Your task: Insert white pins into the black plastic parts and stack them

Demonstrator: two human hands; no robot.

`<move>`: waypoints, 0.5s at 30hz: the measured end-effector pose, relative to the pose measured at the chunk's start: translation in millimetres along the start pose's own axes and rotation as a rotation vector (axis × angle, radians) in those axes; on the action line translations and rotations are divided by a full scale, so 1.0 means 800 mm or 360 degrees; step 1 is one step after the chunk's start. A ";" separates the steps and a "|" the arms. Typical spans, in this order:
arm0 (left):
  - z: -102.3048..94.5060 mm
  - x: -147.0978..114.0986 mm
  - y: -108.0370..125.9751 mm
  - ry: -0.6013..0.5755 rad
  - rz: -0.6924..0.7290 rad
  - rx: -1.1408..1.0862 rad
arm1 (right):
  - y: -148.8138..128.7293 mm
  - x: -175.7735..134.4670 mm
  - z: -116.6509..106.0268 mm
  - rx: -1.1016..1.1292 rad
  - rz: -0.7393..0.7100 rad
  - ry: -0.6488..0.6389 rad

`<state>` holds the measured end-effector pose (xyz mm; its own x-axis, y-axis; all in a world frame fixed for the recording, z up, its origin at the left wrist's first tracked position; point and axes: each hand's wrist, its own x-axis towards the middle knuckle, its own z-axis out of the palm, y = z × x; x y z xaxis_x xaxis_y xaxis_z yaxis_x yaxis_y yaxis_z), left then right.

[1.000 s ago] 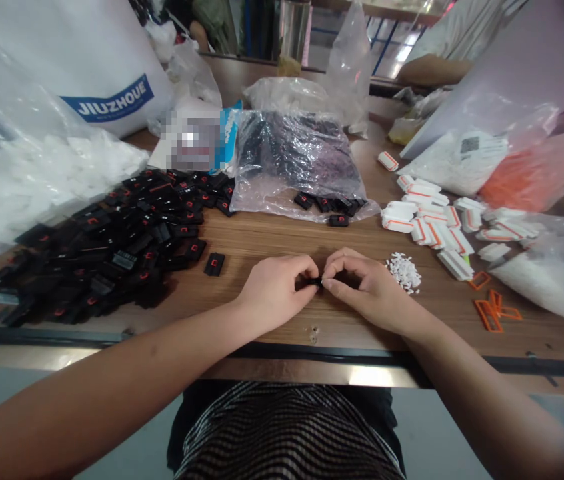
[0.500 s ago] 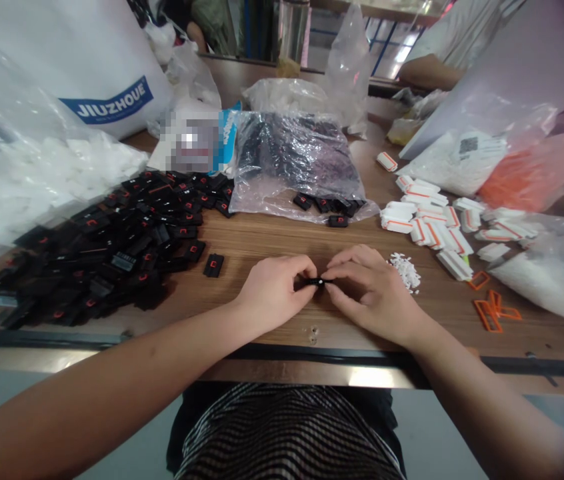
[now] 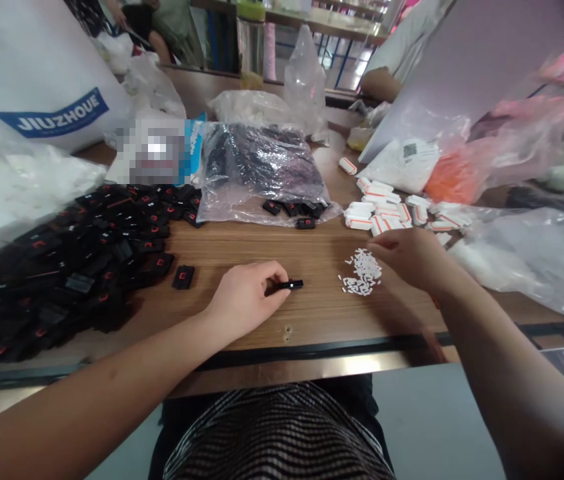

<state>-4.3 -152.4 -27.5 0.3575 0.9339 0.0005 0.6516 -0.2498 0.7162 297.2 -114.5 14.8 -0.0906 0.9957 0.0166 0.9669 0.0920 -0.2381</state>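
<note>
My left hand pinches a small black plastic case between thumb and fingers, its narrow edge facing me. A white dot shows on that edge. To the right, my right hand is over the table at the near side of a group of white plastic cases with orange rims. Its fingers point left and blur, so what they hold, if anything, does not show. Just left of and below those fingertips lies a spread of tiny white plastic pieces. One black case with a red mark lies alone left of my left hand.
A large heap of black cases covers the left side. A clear bag of dark parts lies at the back centre. Bags of white and orange parts stand at the right. A person's arm shows beyond.
My right hand has left the black case and moved right, past the tiny white pieces. My left hand keeps its pinch on the case. The whole view has shifted to the right.
</note>
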 end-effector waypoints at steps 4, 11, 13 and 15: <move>0.000 0.000 0.002 0.0006 -0.0005 0.0003 | 0.048 0.014 0.002 -0.0099 0.0198 -0.0150; -0.001 0.000 0.004 0.0015 -0.0014 -0.0001 | 0.040 0.009 0.016 -0.0110 0.0233 -0.0108; -0.002 0.000 0.006 0.0015 -0.0016 -0.0002 | 0.036 0.007 0.017 -0.0191 0.0251 -0.0104; -0.003 0.000 0.007 0.0018 -0.0017 -0.0002 | 0.035 0.006 0.019 -0.0240 0.0260 -0.0076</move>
<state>-2.4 -153.5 -22.0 0.3430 0.9393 0.0010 0.6543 -0.2397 0.7173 320.1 -107.2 -6.3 0.0624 0.9964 -0.0571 0.9940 -0.0672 -0.0861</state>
